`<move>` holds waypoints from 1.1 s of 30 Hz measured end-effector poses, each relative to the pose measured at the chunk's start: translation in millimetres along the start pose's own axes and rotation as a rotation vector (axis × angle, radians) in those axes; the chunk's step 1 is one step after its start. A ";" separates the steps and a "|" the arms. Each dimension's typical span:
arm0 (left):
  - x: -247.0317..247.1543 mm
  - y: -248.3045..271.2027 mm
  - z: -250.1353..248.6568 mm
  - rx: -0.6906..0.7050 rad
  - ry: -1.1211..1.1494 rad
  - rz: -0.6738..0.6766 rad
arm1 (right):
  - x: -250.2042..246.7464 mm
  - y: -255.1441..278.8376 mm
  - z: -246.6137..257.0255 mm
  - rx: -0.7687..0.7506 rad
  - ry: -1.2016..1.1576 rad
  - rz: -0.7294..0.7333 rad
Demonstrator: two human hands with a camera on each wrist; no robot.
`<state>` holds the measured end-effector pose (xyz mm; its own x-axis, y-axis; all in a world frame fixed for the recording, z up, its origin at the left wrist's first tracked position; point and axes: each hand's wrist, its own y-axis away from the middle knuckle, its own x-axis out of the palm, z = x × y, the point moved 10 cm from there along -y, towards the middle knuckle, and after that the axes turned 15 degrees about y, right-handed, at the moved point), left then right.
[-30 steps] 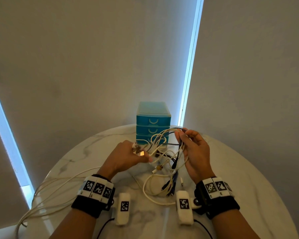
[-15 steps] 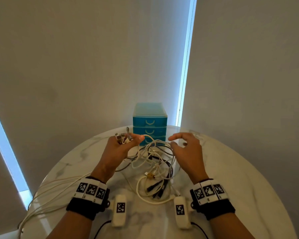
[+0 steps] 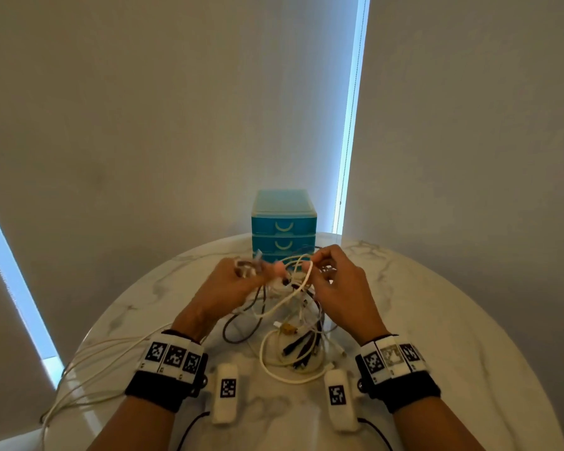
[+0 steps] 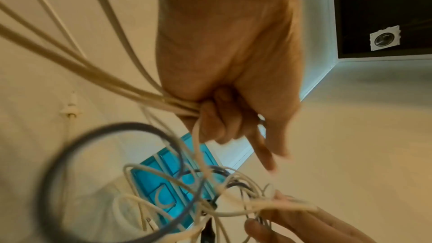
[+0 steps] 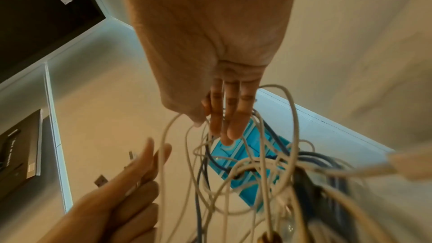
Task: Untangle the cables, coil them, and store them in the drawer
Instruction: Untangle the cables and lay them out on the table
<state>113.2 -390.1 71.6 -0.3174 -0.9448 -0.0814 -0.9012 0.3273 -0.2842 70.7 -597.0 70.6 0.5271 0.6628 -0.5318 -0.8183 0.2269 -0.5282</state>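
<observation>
On a round marble counter (image 3: pixel 437 320), a closed blue drawer unit (image 3: pixel 283 222) stands behind a knot of cables (image 3: pixel 293 333), none yet coiled or stored. The left hand (image 3: pixel 228 288) grips a bundle of white leads; the right hand (image 3: pixel 336 284) pinches one white strand. Bare counter lies right; leads trail off the left edge.

Apparently no legible text anywhere

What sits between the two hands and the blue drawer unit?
Head view: only raised loops of the cable tangle, held by left hand and right hand, before the drawer unit.
</observation>
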 end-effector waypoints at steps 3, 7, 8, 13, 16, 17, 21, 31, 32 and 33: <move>-54.6 -10.4 30.7 -0.006 0.235 -0.379 | -7.4 -1.6 1.3 0.009 -0.085 -0.069; -37.9 -14.6 51.0 -0.146 0.111 -0.251 | -2.7 2.7 18.0 -0.053 -0.103 -0.056; -32.0 -14.0 51.2 -0.161 0.083 -0.217 | -2.1 2.9 18.8 -0.051 -0.119 -0.053; -24.9 -11.3 35.8 -0.116 0.169 -0.128 | -0.8 3.0 9.6 0.049 -0.226 -0.027; -24.4 -7.9 24.3 -0.068 0.089 -0.139 | 2.0 4.6 10.7 0.050 -0.234 -0.017; -26.5 -7.9 22.0 -0.046 0.085 -0.168 | 2.4 5.1 12.4 0.045 -0.245 -0.016; -37.3 -8.7 12.5 0.065 0.021 -0.259 | 2.1 5.7 21.8 0.033 -0.291 -0.012; -44.4 -2.8 -11.0 0.263 -0.084 -0.333 | 2.1 7.9 28.3 0.039 -0.383 -0.021; -44.3 -2.6 -10.9 0.260 -0.080 -0.331 | 3.4 8.5 28.5 0.038 -0.376 -0.010; -44.0 -2.7 -10.3 0.254 -0.077 -0.329 | 4.5 9.0 27.9 0.041 -0.369 -0.005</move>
<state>126.6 -349.3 85.7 0.0072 -0.9999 -0.0156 -0.8463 0.0022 -0.5327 59.3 -572.1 81.9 0.4186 0.8728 -0.2509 -0.8284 0.2537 -0.4994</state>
